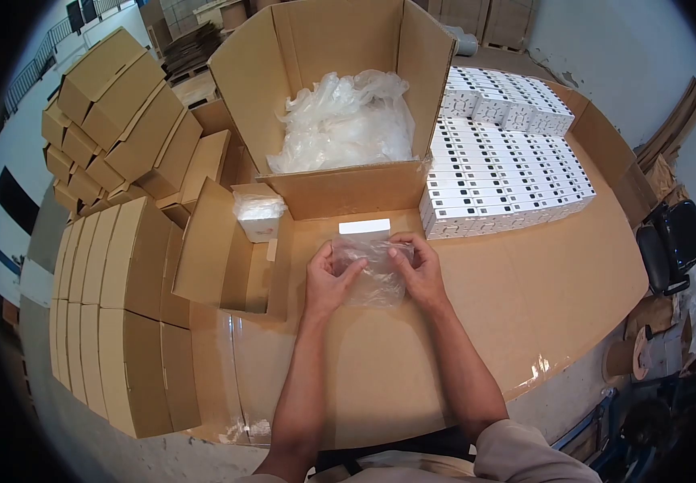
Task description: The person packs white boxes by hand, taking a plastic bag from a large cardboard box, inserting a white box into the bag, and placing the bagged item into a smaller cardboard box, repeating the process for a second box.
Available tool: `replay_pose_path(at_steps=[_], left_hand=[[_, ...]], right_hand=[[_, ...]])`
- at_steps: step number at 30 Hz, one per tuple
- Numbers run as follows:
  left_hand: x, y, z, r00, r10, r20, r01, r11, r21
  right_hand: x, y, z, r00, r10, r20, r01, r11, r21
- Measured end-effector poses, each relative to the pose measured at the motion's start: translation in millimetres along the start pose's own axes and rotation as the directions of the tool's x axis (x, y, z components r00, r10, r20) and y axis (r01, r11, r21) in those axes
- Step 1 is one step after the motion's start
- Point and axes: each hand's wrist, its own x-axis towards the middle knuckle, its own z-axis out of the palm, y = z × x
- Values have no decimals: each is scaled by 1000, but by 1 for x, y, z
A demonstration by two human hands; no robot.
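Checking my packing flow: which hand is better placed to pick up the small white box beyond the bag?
Probably the right hand: its fingertips sit nearest the white box, while the left hand pinches the clear bag lower down.

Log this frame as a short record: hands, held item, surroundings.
left hand: pinches the clear plastic bag at its left edge
right hand: grips the same bag's right edge
beyond bag: small white box on the cardboard-covered table
behind: open carton holding crumpled plastic bags
right: rows of white boxes
left: stacked brown cartons
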Motion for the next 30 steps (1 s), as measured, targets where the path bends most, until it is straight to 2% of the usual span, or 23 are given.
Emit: replay_pose_path(at_steps=[2,8,11,17,19,23,26,30], left_hand=[[-1,-3,-2,999,-19,47,18,999,27],[-3,2,2,996,-28,86,23,998,64],[-3,0,1,995,-33,92,24,996,87],[-4,2,1,992,-46,119,34,995,95],[-5,4,1,987,-71,146,54,992,114],[-6,-4,0,970,-193,148,150,954,261],[-5,-1,3,977,-181,114,131,927,351],[-5,-3,2,984,-137,110,82,912,402]], right_hand=[[0,-6,5,986,-162,-32,161,987,-7],[2,-6,-6,981,-171,89,178,982,-68],[0,-12,-3,988,-133,74,141,984,-105],[2,-5,-9,975,-202,93,216,961,-172],[2,-9,-10,966,-246,78,258,932,-256],[-1,-26,-13,938,-331,103,342,833,-435],[-4,-36,-17,915,-363,175,399,757,-517],[-5,-38,-19,913,-346,216,408,772,-488]])
